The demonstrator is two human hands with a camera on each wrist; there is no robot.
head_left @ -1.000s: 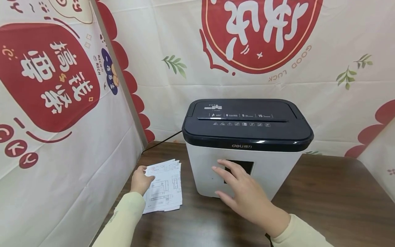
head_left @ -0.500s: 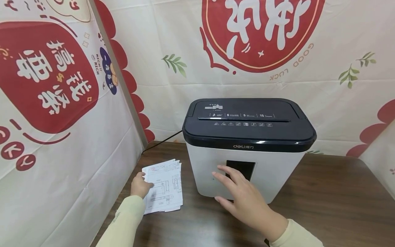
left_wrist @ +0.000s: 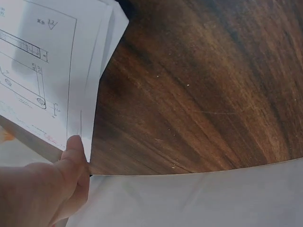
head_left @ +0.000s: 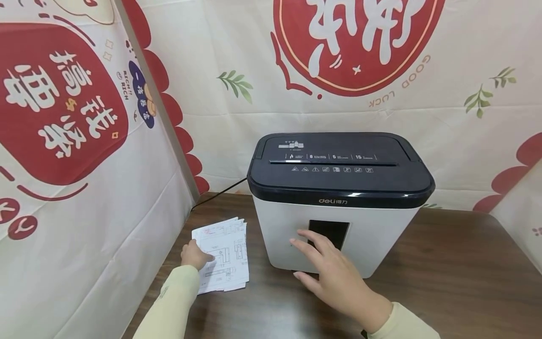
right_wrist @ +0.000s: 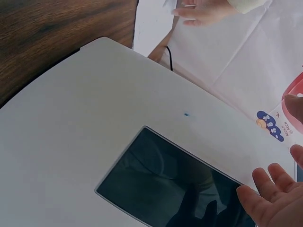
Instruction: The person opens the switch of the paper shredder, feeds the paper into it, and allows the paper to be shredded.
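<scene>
A small stack of white papers (head_left: 226, 273) printed with technical drawings lies on the table, left of a paper shredder (head_left: 281, 235). My left hand (head_left: 194, 255) pinches the stack's left edge, its thumb on the top sheet. In the left wrist view, the thumb of my left hand (left_wrist: 42, 184) lies near a corner of the papers (left_wrist: 28, 47), with fingers at the edge below. My right hand (head_left: 334, 278) is open, fingers spread, in front of the shredder's dark window (head_left: 328, 233). In the right wrist view, several fingertips of my right hand (right_wrist: 279, 198) overlap that window's edge.
The shredder's black lid (head_left: 338, 181) has a narrow feed slot along its top. A black cord (head_left: 220, 193) runs left behind the papers. Printed cloth hangings (head_left: 228, 155) enclose the brown wooden table (head_left: 461, 273) at the back and sides.
My left hand has slid a little toward me along the papers' edge, uncovering their upper left corner. The right hand stays nearly still. The head view has shifted slightly.
</scene>
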